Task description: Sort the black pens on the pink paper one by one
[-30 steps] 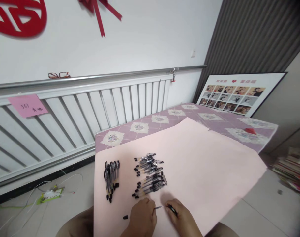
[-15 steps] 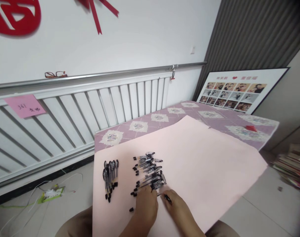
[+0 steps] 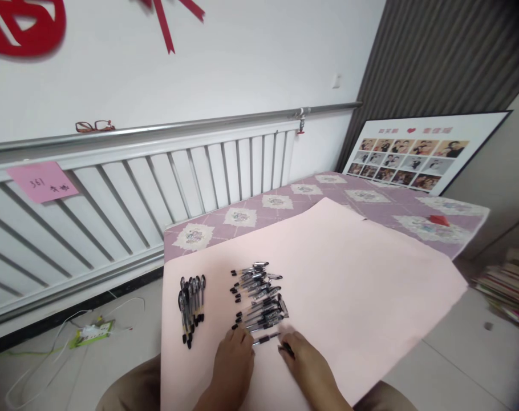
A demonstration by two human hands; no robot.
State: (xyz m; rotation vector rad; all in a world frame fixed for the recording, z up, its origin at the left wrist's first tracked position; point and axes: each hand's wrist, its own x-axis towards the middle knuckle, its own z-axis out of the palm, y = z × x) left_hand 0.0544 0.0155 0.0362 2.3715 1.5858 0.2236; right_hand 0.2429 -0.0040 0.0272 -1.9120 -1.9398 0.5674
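Near the front of the pink sheet, my left hand (image 3: 234, 359) is closed around the rear part of a pen (image 3: 266, 338). That pen's dark grip and bare tip point right, toward my other hand. My right hand (image 3: 306, 359) is closed on a small black piece that looks like a pen cap (image 3: 287, 348), partly hidden by the fingers. Just beyond my hands lies a loose stack of black capped gel pens (image 3: 259, 311), ends pointing left. Farther left a second group of black pens (image 3: 191, 308) lies with caps away from me.
The pink sheet (image 3: 349, 285) covers most of a table with a purple patterned cloth (image 3: 276, 202). A white radiator (image 3: 191, 177) runs along the wall behind. Stacked papers (image 3: 505, 285) are at the right; a power strip (image 3: 92, 334) lies on the floor at left.
My left hand has shifted left and turned, uncovering the pen's grip and tip between my hands. The right hand stays nearly in place. Both pen groups look unchanged.
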